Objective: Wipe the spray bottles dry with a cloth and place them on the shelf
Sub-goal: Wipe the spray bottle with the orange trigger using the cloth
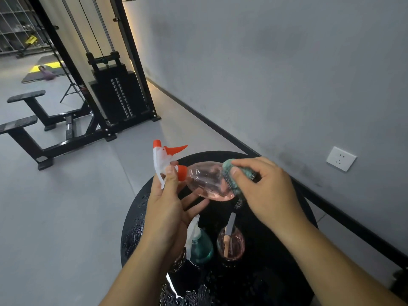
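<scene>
We hold the pink spray bottle (207, 181) on its side above the round black worktop (287, 250). Our left hand (170, 208) pinches its neck below the orange-and-white trigger head (164, 160); our right hand (262, 186) presses a green cloth (229, 175) round its base. On the worktop below stand a teal bottle (199, 246) and another pink bottle (230, 241).

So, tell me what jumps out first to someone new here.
The pink spray bottle with its orange trigger, held sideways mid-frame: the left hand grips its neck, the right hand presses a teal cloth to its base. Below, on the wet black table, stands a teal bottle.
</scene>
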`<control>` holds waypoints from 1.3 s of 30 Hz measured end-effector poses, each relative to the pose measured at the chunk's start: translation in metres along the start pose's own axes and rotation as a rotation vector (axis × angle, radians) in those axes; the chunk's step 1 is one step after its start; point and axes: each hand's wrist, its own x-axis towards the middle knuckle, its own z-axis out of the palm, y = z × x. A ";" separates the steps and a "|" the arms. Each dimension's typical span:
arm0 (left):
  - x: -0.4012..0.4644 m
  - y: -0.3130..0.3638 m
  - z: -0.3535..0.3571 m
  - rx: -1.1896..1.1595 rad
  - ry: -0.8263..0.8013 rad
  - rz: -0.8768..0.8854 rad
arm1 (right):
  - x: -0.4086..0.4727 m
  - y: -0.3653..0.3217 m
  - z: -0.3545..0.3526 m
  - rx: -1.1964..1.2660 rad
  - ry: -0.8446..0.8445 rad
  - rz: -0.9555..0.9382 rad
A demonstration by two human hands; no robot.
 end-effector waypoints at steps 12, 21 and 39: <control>0.000 -0.003 0.001 -0.013 0.015 0.009 | -0.009 -0.008 0.002 0.067 -0.038 -0.079; 0.002 0.002 -0.002 -0.079 0.035 -0.056 | -0.012 -0.008 0.001 0.055 -0.083 -0.102; 0.001 0.005 0.001 -0.181 0.086 -0.152 | -0.010 -0.004 0.004 0.024 -0.024 -0.075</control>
